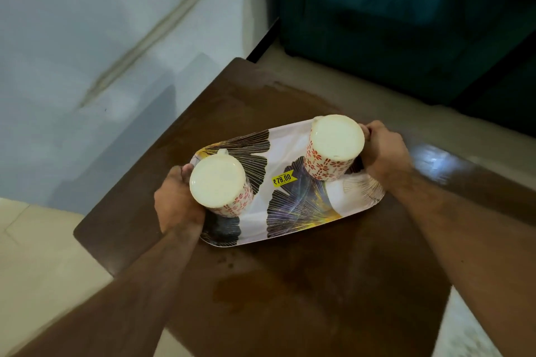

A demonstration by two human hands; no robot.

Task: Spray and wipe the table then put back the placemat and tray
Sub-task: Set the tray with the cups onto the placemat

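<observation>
Mugs (333, 148) inverted on tray (290, 159), w/ sofa (406, 23) behind

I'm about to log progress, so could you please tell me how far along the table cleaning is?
Spraying looks done: the wooden table shows damp patches. In hand: the left hand and right hand grip the ends of the patterned tray, which carries two upturned mugs, over the tabletop. Whether it is lifted or resting is unclear. No placemat is visible, so that may remain, and perhaps more wiping.

Two mugs (218, 182) (335, 145), one tray (293, 206), one table (290, 284), two hands (175, 201) (384, 151).
</observation>
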